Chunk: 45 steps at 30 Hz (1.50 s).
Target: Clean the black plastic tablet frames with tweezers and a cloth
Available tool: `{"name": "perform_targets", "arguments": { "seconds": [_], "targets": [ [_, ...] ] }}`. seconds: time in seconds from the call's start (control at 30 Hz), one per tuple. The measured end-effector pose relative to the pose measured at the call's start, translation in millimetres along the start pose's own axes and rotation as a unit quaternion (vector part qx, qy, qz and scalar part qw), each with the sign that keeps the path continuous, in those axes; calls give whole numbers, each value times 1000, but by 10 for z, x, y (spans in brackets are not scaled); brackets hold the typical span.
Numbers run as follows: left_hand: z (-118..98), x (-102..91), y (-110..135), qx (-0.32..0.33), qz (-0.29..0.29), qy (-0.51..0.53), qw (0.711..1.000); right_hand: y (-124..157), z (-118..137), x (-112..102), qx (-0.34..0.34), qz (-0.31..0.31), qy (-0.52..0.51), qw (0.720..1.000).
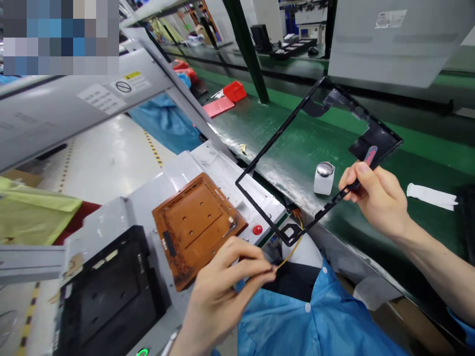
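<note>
My right hand (382, 195) grips one side of a thin black rectangular frame (276, 136), which tilts in the air above the bench edge. Dark sheet-like parts line the frame's far end. Between my right thumb and fingers a small translucent strip with red marks (371, 155) sticks up; its lower end is hidden. Below the frame's near corner, my left hand (232, 279) is closed in a pinch. A thin yellow wire (293, 250) runs from those fingertips up behind the frame corner.
A brown fixture plate (200, 222) and a black one (107, 296) lie on the grey machine at left, near a red button (257, 230). On the green bench (285, 143) stand a white metal-topped bottle (324, 179), a white strip (432, 196) and a red bin (234, 91).
</note>
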State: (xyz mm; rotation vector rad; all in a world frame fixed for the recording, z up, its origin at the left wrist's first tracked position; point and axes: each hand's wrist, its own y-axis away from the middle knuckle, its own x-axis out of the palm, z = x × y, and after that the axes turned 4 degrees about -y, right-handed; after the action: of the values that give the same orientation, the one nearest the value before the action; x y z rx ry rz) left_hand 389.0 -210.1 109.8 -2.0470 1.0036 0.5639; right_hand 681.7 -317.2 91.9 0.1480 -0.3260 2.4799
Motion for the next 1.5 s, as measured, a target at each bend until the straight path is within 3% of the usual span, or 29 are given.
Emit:
{"name": "perform_targets", "arguments": {
  "seconds": [0.1, 0.17, 0.23, 0.3, 0.37, 0.47, 0.53, 0.6, 0.7, 0.77, 0.87, 0.97, 1.03, 1.27, 1.5],
  "targets": [
    [-41, -110, 22, 41, -2, 101, 994, -14, 7, 15, 11, 21, -40, 999],
    [-121, 11, 5, 39, -16, 142, 989, 24, -12, 68, 30, 45, -50, 997],
    [-230, 255, -48, 16, -39, 201, 979, 73, -39, 134, 53, 52, -52, 996],
    [-336, 542, -128, -15, -111, 292, 950, 110, -57, 191, 71, 53, -57, 994],
    [-412, 794, -210, -63, -228, 340, 910, 140, -57, 228, 72, 66, -48, 994],
    [-429, 1046, -292, -82, -369, 296, 877, 225, -27, 268, 59, 124, 24, 990],
    [-372, 1155, -302, -60, -411, 228, 881, 318, -3, 298, 65, 180, 85, 978],
    [-283, 1239, -275, -14, -393, 152, 907, 412, 14, 327, 80, 213, 130, 965],
    [-164, 1315, -189, 62, -303, 66, 949, 480, 33, 333, 88, 210, 169, 959],
    [-141, 1311, -123, 88, -251, 63, 962, 463, 56, 302, 83, 207, 192, 956],
    [-193, 1217, -58, 63, -254, 94, 961, 393, 114, 240, 50, 198, 221, 954],
    [-248, 1071, -73, -35, -284, 72, 956, 348, 180, 210, 13, 170, 237, 956],
    [-246, 990, -116, -68, -249, 21, 966, 345, 208, 215, 1, 162, 242, 957],
    [-221, 842, -146, -20, -142, -99, 985, 323, 151, 196, 3, 163, 217, 963],
    [-198, 495, -143, 18, -41, 16, 999, 280, 75, 165, 20, 178, 164, 970]
  ]
}}
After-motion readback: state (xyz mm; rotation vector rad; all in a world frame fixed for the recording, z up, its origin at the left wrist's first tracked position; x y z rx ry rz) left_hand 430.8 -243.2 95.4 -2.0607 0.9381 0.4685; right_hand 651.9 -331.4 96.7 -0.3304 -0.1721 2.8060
